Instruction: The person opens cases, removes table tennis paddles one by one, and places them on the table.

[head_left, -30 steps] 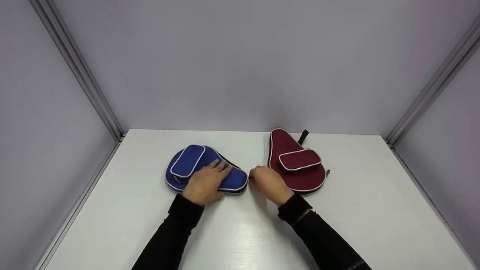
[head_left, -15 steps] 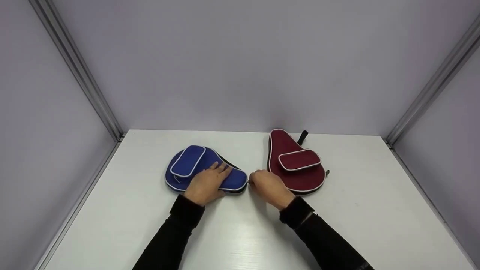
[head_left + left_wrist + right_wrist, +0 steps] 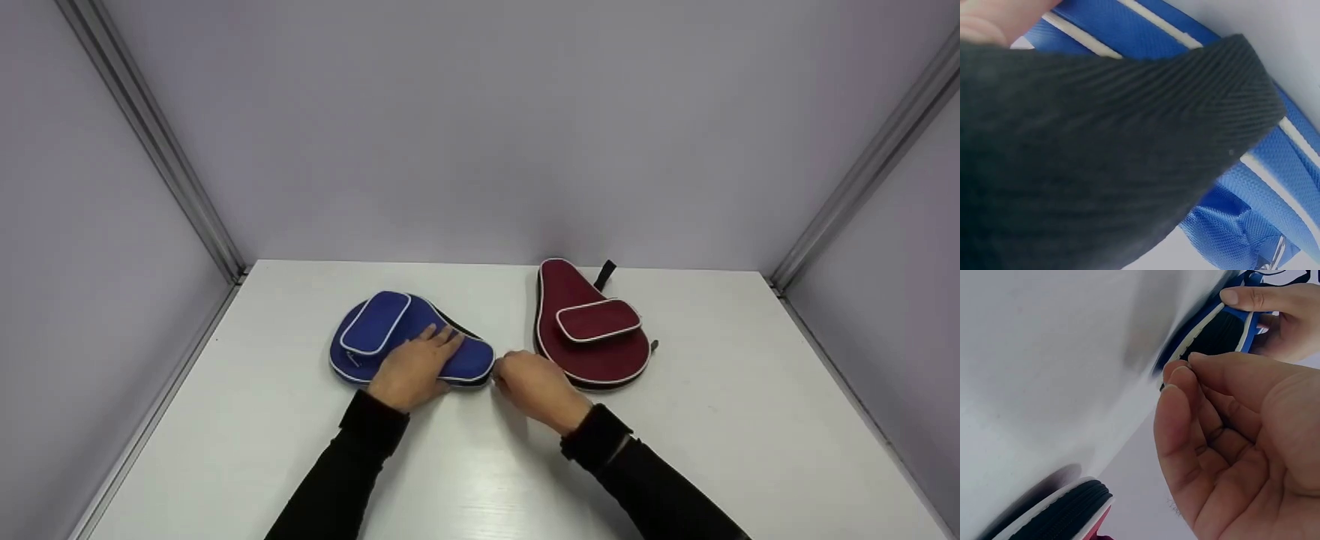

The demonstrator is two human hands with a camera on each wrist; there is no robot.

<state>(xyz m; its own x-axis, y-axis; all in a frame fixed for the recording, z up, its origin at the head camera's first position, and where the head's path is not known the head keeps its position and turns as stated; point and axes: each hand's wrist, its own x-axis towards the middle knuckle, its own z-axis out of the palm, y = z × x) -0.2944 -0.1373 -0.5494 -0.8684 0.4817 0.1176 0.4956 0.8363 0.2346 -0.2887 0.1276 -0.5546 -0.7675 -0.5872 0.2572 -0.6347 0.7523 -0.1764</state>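
Note:
A blue paddle case [image 3: 469, 358] with white piping lies flat, its narrow end toward the right. My left hand [image 3: 411, 369] rests on it with spread, fairly straight fingers, the thumb against its near side. At the narrow end, my right hand [image 3: 541, 390] pinches a small zipper pull between thumb and curled fingers; the pull is mostly hidden. In the right wrist view, the dark zipper side [image 3: 1216, 340] of the case shows behind those fingertips. A black sleeve [image 3: 1129, 140] covers much of the left wrist view.
A dark red paddle case [image 3: 600, 364] with a front pocket and black strap [image 3: 605, 275] lies right of my right hand. Both cases are on a white table [image 3: 225, 435], with pale walls [image 3: 480, 135] at the back and sides.
My right hand has moved slightly toward the near side around the blue case's narrow end. The left hand and both cases stay nearly still.

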